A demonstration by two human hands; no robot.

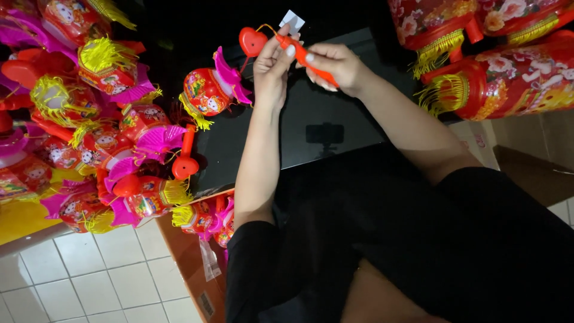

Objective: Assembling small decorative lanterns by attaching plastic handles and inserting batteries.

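Above the black table [335, 113], both hands' fingers [286, 51] pinch an orange handle [308, 60].

blk short sleeves, blk trousers, bare forearms

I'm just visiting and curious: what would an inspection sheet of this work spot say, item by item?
Surface: glossy black tabletop, bare in the middle.
Job's things: orange plastic stick handle with a red heart-shaped piece and a small white tag on a thin cord.
Clutter: heap of red toy lanterns with yellow fringe and pink fans; one toy lantern apart on the tabletop; bigger red flowered lanterns.
Grippers: left hand pinches the handle near the heart; right hand grips its lower part.
Cables: nothing seen.
Surroundings: brown cardboard box on white floor tiles.
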